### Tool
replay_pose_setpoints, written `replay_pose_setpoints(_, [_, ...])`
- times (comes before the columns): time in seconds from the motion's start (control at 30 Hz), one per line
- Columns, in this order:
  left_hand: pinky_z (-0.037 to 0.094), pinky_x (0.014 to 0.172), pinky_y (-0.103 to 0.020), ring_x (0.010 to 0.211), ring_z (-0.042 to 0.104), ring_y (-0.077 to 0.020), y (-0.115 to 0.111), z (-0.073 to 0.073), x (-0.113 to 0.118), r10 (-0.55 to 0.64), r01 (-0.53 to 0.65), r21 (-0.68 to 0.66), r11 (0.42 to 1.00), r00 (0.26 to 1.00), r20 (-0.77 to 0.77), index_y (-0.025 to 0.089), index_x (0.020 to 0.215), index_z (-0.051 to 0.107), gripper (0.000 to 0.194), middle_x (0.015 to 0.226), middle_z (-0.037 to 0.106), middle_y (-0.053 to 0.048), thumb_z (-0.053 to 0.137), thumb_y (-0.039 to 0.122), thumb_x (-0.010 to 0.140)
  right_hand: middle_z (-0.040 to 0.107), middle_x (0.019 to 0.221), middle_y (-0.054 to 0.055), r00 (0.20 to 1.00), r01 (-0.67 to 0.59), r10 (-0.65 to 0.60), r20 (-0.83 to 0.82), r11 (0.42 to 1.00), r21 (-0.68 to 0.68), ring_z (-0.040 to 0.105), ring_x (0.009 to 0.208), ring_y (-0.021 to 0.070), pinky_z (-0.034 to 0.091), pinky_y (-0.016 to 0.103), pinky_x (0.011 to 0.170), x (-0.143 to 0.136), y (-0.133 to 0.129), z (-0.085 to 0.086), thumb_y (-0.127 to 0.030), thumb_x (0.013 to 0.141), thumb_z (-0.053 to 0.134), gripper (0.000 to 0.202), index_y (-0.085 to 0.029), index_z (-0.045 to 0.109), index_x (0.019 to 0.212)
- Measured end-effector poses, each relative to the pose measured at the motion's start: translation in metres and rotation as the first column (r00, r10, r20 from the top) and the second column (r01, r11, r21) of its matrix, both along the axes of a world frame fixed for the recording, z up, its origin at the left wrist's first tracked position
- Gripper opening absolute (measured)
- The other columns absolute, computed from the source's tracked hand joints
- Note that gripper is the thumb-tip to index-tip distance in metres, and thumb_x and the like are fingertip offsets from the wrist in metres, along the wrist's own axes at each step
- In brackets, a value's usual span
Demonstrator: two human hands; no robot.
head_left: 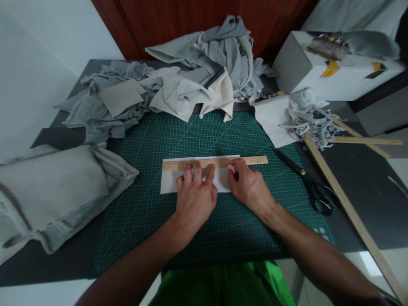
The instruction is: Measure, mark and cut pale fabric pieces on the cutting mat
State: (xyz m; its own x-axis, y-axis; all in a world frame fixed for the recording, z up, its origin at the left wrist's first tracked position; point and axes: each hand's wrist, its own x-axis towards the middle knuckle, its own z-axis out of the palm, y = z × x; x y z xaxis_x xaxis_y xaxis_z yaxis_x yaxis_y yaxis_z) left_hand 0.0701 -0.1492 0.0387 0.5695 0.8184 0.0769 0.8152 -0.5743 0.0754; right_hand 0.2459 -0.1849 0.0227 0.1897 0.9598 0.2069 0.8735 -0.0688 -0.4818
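Note:
A white rectangular piece of fabric [168, 182] lies flat on the green cutting mat [149, 140]. Across its upper part runs a wooden ruler [257, 160], whose right end sticks out past the fabric. My left hand [196, 193] rests on both with fingers spread, fingertips pressing on the ruler. Just to its right, my right hand [250, 185] is closed in a pinch on a small pink piece of tailor's chalk [231, 168], at the ruler's lower edge. The chalk's tip is partly hidden by the fingers.
Black scissors [314, 187] lie right of the mat, beside a long wooden ruler [338, 187]. Fabric strips [314, 123] are heaped behind them. Grey fabric piles [229, 55] line the back, near a white box [334, 72]. Folded grey fabric [57, 187] lies left.

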Motion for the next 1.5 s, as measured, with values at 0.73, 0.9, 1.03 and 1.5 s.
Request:
replay_pose_setpoints(0.73, [0.047, 0.098, -0.06, 0.139, 0.043, -0.0472, 0.001, 0.002, 0.001, -0.004, 0.004, -0.017, 1.0, 1.0, -0.009, 0.024, 0.152, 0.056, 0.052, 0.153, 0.048, -0.022, 0.052, 0.028, 0.1, 0.073, 0.077, 0.009, 1.0, -0.016, 0.016, 0.006, 0.999, -0.049, 0.065, 0.057, 0.0188, 0.043, 0.03, 0.053, -0.001, 0.001, 0.002, -0.031, 0.103, 0.04, 0.024, -0.017, 0.058, 0.111])
replay_pose_setpoints(0.9, [0.047, 0.099, -0.061, 0.139, 0.043, -0.0468, 0.001, 0.0, 0.001, -0.001, 0.001, -0.01, 1.0, 1.0, -0.013, 0.024, 0.153, 0.055, 0.052, 0.153, 0.049, -0.021, 0.051, 0.028, 0.101, 0.073, 0.076, 0.009, 1.0, -0.012, 0.012, -0.002, 0.999, -0.042, 0.065, 0.056, 0.019, 0.043, 0.031, 0.052, -0.001, 0.001, 0.003, -0.031, 0.102, 0.042, 0.024, -0.017, 0.059, 0.109])
replay_pose_setpoints(1.03, [0.047, 0.098, -0.06, 0.139, 0.043, -0.0464, 0.0, -0.001, 0.0, -0.005, 0.005, 0.009, 1.0, 1.0, -0.013, 0.025, 0.153, 0.056, 0.053, 0.153, 0.048, -0.021, 0.052, 0.028, 0.1, 0.073, 0.076, 0.009, 1.0, -0.014, 0.014, -0.013, 0.999, -0.037, 0.065, 0.056, 0.0194, 0.044, 0.032, 0.053, -0.001, 0.001, 0.003, -0.031, 0.102, 0.041, 0.024, -0.017, 0.059, 0.109])
replay_pose_setpoints(1.5, [0.047, 0.1, -0.062, 0.137, 0.045, -0.0475, 0.002, 0.003, 0.001, -0.007, 0.007, -0.009, 1.0, 1.0, -0.021, 0.024, 0.153, 0.056, 0.054, 0.153, 0.048, -0.022, 0.053, 0.028, 0.099, 0.073, 0.077, 0.008, 0.995, 0.006, -0.01, -0.098, 0.999, -0.045, 0.068, 0.061, 0.0207, 0.049, 0.033, 0.059, 0.001, 0.002, 0.008, -0.032, 0.1, 0.047, 0.023, -0.018, 0.061, 0.109])
